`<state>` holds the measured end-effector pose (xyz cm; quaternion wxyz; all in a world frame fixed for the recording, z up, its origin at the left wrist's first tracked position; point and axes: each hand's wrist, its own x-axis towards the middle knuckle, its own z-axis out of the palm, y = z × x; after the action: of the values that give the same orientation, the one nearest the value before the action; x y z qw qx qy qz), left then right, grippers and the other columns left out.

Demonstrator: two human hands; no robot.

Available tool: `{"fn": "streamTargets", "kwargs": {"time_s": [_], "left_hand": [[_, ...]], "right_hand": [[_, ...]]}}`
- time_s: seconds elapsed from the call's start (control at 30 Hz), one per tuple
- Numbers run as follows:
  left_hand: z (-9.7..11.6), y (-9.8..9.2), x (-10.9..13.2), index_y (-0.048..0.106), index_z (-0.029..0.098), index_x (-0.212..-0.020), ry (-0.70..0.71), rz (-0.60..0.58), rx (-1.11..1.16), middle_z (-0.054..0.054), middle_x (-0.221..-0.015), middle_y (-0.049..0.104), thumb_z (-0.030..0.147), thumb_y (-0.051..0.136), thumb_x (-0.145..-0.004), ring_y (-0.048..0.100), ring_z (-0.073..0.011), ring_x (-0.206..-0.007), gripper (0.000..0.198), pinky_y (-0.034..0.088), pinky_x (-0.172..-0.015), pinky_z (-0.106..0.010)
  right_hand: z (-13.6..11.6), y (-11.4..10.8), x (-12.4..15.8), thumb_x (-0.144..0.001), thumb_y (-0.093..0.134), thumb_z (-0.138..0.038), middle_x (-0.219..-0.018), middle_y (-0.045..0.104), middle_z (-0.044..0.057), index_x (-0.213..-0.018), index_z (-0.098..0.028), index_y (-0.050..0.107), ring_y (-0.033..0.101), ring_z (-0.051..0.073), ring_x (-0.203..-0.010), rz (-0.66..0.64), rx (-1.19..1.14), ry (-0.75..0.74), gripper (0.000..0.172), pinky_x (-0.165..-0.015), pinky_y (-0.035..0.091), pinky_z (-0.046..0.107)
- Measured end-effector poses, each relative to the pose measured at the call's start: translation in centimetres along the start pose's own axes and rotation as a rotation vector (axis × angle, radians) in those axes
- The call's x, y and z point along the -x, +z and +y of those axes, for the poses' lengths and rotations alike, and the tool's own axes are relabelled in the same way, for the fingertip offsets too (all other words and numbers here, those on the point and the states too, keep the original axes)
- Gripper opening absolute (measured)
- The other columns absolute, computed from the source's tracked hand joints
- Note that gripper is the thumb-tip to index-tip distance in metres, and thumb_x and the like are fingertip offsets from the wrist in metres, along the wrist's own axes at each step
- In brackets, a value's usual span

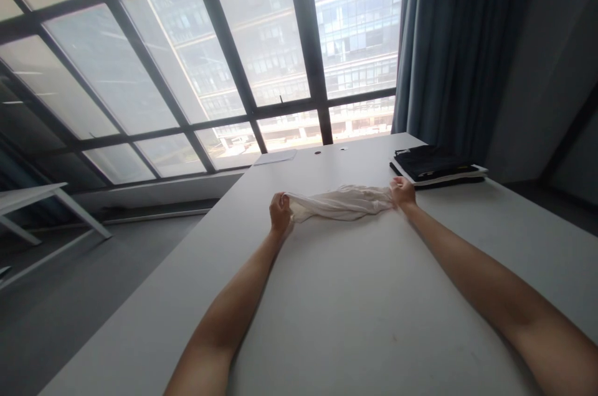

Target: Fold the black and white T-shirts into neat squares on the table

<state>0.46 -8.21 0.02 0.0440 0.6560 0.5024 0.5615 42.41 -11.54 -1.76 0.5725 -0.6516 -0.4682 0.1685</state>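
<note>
A crumpled piece of white cloth [343, 203], perhaps a garment, stretches sideways between my hands over the white table [327, 296]. Its left end is pinched in my left hand [281, 213], fingers closed. The opposite end is gripped by my right hand [402, 191], also closed. Folds run along the cloth's length, and its middle hangs low, at or just above the tabletop. Both arms reach far forward. Which kind of garment it is cannot be made out.
Right of my right hand lies a stack of folded dark and white clothes [436, 165]. A flat white sheet [275, 157] rests at the table's far left corner. Behind stand large windows and a blue curtain [448, 47]. Another white table [37, 193] is off to the left.
</note>
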Motion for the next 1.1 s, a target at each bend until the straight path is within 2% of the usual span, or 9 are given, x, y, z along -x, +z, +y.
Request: {"fn": "streamTargets", "kwargs": {"time_s": [0.1,0.23,0.37,0.57,0.63,0.7,0.8,0.93,1.1], "left_hand": [[1.5,-0.2,0.5,0.066,0.019,-0.090,0.107,-0.170,-0.005,0.001,-0.065,0.058,0.042,0.046,-0.095,0.051,-0.0142,-0.059,0.031,0.043,-0.060,-0.024],[4.9,0.7,2.4,0.070,0.019,-0.092,0.338,-0.625,0.001,0.004,-0.060,0.055,0.035,0.049,-0.094,0.045,-0.0114,-0.054,0.026,0.038,-0.058,-0.023],[9.2,2.3,5.9,0.073,0.017,-0.097,0.372,-0.979,0.107,0.003,-0.061,0.057,0.035,0.054,-0.093,0.046,-0.0112,-0.056,0.027,0.037,-0.056,-0.022],[12.6,2.0,7.2,0.074,0.017,-0.113,0.175,-1.468,0.400,-0.007,-0.087,0.073,0.065,0.041,-0.098,0.063,-0.0151,-0.070,0.060,0.046,-0.062,-0.023],[12.1,2.2,6.6,0.073,0.015,-0.113,0.008,-1.422,0.437,-0.011,-0.088,0.073,0.069,0.030,-0.099,0.067,-0.0168,-0.071,0.071,0.049,-0.060,-0.024],[11.1,3.1,6.2,0.071,0.015,-0.111,-0.052,-1.106,0.395,-0.012,-0.090,0.073,0.064,0.033,-0.100,0.069,-0.0194,-0.076,0.063,0.053,-0.064,-0.028],[9.2,4.6,6.7,0.065,0.020,-0.125,0.091,-0.643,0.206,-0.012,-0.109,0.072,0.047,0.049,-0.098,0.069,-0.0236,-0.099,0.041,0.056,-0.087,-0.039],[7.2,5.8,8.4,0.047,0.021,-0.149,0.345,-0.725,-0.075,-0.015,-0.146,0.054,0.042,0.055,-0.095,0.049,-0.0315,-0.136,0.058,0.039,-0.114,-0.048],[5.3,5.4,7.8,0.038,0.026,-0.155,0.400,-0.838,-0.262,-0.012,-0.155,0.046,0.056,0.045,-0.099,0.039,-0.0326,-0.144,0.064,0.030,-0.119,-0.050]], "right_hand": [[-0.4,0.4,1.0,-0.081,0.054,-0.027,-0.116,0.066,0.014,-0.104,-0.016,0.070,0.053,0.031,-0.118,0.093,0.140,-0.253,0.031,-0.108,0.038,0.045],[-1.3,1.7,2.5,-0.088,0.052,-0.028,-0.111,0.069,0.010,-0.095,-0.019,0.074,0.058,0.026,-0.110,-0.107,0.342,-0.587,0.025,-0.103,0.040,0.037],[-1.0,2.5,3.2,-0.096,0.049,-0.036,-0.119,0.071,0.007,-0.107,-0.023,0.075,0.060,0.024,-0.110,-0.279,0.527,-0.537,0.031,-0.101,0.039,0.036],[0.4,1.5,2.2,-0.100,0.040,-0.036,-0.116,0.071,0.021,-0.118,-0.011,0.071,0.062,0.031,-0.110,-0.110,0.650,-0.333,0.044,-0.099,0.040,0.041],[0.3,1.2,1.9,-0.099,0.040,-0.034,-0.119,0.069,0.022,-0.119,-0.009,0.070,0.060,0.032,-0.113,-0.060,0.647,-0.305,0.044,-0.100,0.040,0.042],[-0.1,1.2,1.9,-0.096,0.045,-0.030,-0.127,0.067,0.019,-0.122,-0.012,0.069,0.056,0.031,-0.121,-0.050,0.610,-0.371,0.040,-0.103,0.039,0.042],[-1.0,1.6,2.2,-0.091,0.051,-0.021,-0.139,0.062,0.012,-0.130,-0.018,0.066,0.052,0.027,-0.128,-0.185,0.532,-0.551,0.042,-0.107,0.038,0.039],[-1.6,2.1,2.8,-0.090,0.058,-0.030,-0.116,0.073,0.011,-0.118,-0.022,0.072,0.062,0.027,-0.111,-0.374,0.594,-0.483,0.033,-0.099,0.042,0.037],[-1.7,1.3,2.2,-0.086,0.062,-0.041,-0.084,0.073,0.011,-0.084,-0.017,0.074,0.065,0.026,-0.086,-0.290,0.521,-0.240,0.026,-0.077,0.044,0.033]]}}
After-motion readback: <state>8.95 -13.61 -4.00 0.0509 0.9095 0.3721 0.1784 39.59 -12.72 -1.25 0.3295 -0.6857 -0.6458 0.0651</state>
